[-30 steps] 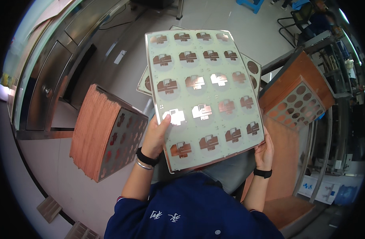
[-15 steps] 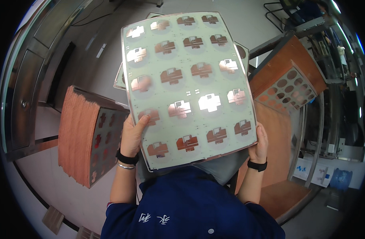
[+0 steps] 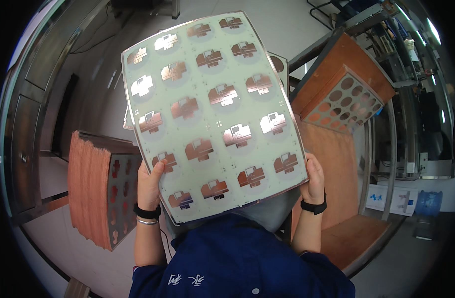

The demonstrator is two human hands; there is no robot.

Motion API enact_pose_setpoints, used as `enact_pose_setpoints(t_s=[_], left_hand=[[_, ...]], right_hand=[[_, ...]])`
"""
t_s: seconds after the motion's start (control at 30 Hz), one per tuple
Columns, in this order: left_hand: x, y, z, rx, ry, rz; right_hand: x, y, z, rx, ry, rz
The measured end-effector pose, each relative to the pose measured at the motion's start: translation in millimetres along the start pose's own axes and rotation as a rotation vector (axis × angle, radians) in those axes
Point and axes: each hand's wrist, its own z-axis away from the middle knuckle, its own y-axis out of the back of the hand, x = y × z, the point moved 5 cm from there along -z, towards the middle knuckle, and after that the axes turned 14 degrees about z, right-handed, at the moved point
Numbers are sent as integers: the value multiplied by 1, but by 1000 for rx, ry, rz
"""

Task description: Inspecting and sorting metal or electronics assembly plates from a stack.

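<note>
A large pale green circuit board panel (image 3: 202,116) with rows of copper patterns is held up in front of my body, tilted with its top leaning left. My left hand (image 3: 149,186) grips its lower left edge, the thumb lying on the face and the fingers hidden behind. At the lower right edge my right hand (image 3: 314,178) is closed on the panel, its fingers partly hidden by it. Behind the held panel, part of another panel with round copper spots (image 3: 278,63) shows past its right edge.
To my left stands a thick stack of copper-edged panels (image 3: 93,186). On my right, a brown wooden stand (image 3: 331,164) bears a panel with copper circles (image 3: 336,107). Metal cabinets (image 3: 34,119) line the far left; a blue water bottle (image 3: 429,202) is at the far right.
The panel has shifted left in the picture and turned counterclockwise, its top going left. Both hands have kept their grip and moved with it.
</note>
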Motion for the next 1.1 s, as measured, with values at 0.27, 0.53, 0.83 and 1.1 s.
enact_pose_setpoints(t_s=[0.27,0.53,0.83,1.1], left_hand=[[5,-9,4,-22,-44,-16],[9,-7,10,-140,11,-139],[16,-41,24,-245,90,-145],[11,-40,15,-300,111,-49]], right_hand=[[20,19,-2,35,-65,73],[3,22,-13,-57,-25,188],[-57,-5,-42,-11,217,-53],[-75,-5,-27,27,341,-75]])
